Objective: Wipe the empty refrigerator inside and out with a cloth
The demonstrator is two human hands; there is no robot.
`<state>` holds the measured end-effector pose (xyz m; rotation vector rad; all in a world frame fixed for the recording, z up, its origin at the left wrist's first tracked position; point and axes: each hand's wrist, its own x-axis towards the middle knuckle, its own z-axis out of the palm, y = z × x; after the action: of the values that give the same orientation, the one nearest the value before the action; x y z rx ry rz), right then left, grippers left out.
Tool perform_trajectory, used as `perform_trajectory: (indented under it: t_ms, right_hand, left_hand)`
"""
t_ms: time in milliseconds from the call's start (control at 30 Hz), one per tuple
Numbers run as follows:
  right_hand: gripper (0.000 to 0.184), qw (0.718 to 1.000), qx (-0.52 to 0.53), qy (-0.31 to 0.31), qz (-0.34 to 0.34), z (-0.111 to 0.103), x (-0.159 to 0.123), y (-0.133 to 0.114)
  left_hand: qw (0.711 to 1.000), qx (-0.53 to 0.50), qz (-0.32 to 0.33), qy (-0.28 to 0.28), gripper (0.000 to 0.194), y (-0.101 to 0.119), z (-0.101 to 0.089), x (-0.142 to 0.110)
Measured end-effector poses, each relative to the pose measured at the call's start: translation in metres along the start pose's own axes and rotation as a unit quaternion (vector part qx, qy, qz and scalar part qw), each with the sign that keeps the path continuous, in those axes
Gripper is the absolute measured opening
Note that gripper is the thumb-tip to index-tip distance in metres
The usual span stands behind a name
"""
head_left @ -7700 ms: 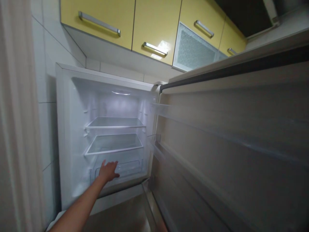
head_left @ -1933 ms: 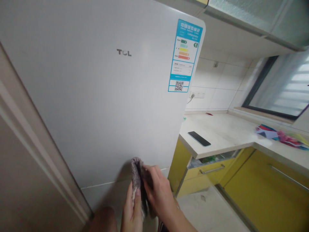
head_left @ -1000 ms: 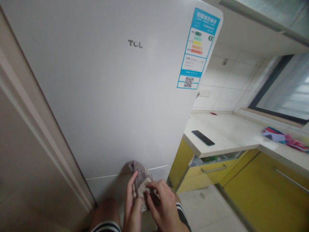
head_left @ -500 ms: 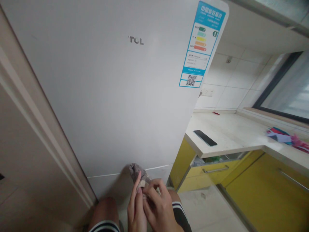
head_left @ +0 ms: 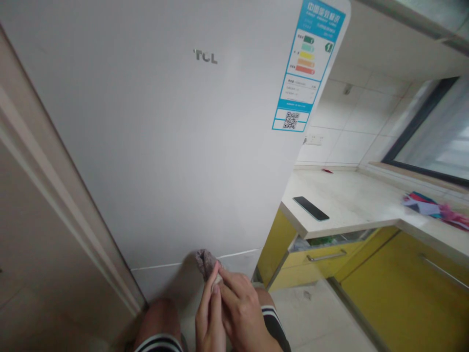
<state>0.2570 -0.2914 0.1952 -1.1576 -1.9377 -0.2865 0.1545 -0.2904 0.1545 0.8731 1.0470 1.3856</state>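
A bunched, mottled grey-brown cloth (head_left: pixel 205 261) sticks up from between my two hands, low in the middle of the head view. My left hand (head_left: pixel 209 315) holds it from the left, with fingers pointing up along it. From the right, my right hand (head_left: pixel 242 305) closes over the cloth, and its fingertips meet the fingers of my left hand. A small pale part of the cloth shows between the fingers; the rest of it is hidden. Just beyond the hands stands a white TCL refrigerator (head_left: pixel 190 161) with its door shut.
To the right, a white countertop (head_left: pixel 351 195) bears a black phone (head_left: pixel 310 208) and a colourful bundle of fabric or bags (head_left: pixel 428 205). Yellow cabinets (head_left: pixel 403 278) stand below, with a partly open drawer (head_left: pixel 326 258). A door frame (head_left: pixel 62 181) runs along the left.
My right hand's fingers have moved up and closed in against the left fingers, covering more of the cloth. The cloth's upper end has shifted slightly left. The camera view has moved a little.
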Motion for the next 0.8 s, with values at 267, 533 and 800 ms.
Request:
perform_trajectory:
  t_ms: [267,533,800]
  right_hand:
    - [0.021,0.998,0.003,0.023,0.055,-0.006,0.005,0.003]
    - [0.019,0.997,-0.022,0.078,-0.006,-0.003,0.008,0.001]
    - [0.034,0.999,-0.033,0.03,-0.003,-0.003,0.014,-0.006]
  left_hand:
    - [0.982,-0.17,-0.066,0.037,0.073,0.009,0.012,-0.004]
    - [0.976,-0.182,-0.095,0.067,0.062,0.016,0.011,0.007]
    - [0.955,-0.223,-0.174,0.087,0.049,0.032,0.018,0.012]
